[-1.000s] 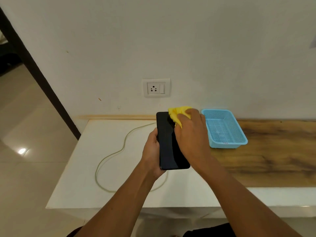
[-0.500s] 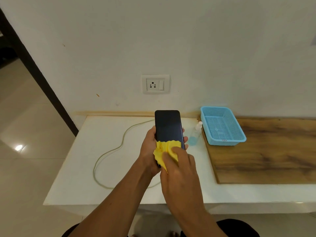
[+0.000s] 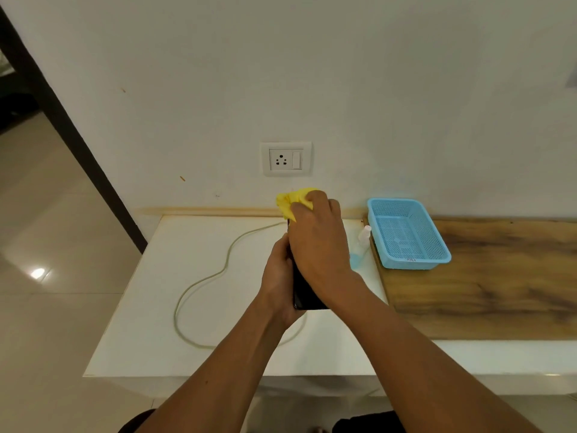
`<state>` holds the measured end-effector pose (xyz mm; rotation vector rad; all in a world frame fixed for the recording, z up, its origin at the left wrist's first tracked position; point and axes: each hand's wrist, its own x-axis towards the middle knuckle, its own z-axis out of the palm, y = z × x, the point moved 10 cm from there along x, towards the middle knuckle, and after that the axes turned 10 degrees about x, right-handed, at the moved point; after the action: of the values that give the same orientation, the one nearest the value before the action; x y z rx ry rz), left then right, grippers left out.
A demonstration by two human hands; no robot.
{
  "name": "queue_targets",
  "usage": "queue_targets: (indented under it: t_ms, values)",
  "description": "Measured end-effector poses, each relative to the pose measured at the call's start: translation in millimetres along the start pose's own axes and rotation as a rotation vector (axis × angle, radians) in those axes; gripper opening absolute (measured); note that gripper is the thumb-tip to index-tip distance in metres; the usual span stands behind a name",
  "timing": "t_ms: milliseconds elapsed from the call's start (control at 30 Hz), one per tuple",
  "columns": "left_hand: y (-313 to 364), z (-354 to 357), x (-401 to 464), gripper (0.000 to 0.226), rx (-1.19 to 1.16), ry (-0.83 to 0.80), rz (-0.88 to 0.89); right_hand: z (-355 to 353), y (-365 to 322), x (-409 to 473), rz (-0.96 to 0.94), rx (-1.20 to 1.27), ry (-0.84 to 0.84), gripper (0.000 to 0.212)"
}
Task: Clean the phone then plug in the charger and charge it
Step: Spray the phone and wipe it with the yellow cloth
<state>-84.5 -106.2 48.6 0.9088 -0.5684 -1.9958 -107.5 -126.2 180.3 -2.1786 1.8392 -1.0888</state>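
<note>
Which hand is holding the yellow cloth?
The right hand, pressing the yellow cloth onto the phone's top end; the left hand only grips the phone.

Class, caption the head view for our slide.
Right hand wipes phone with yellow cloth; left hand holds it.

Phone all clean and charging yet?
Not yet. Nothing is finished. The left hand holds the phone while the right hand rubs it with the yellow cloth. The cable lies loose on the table, and the socket is empty.
</note>
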Motion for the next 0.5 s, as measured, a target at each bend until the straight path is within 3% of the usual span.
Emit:
queue_targets:
  t_ms: [233, 500]
  values:
    - [1, -14, -3, 0.042, 0.113, 0.119, 0.037, -15, 33, 6, 0.057, -0.065, 0.050, 0.017]
    - [-1, -14, 1, 0.043, 0.139, 0.089, 0.036, -15, 30, -1, 0.060, -0.073, 0.067, 0.016]
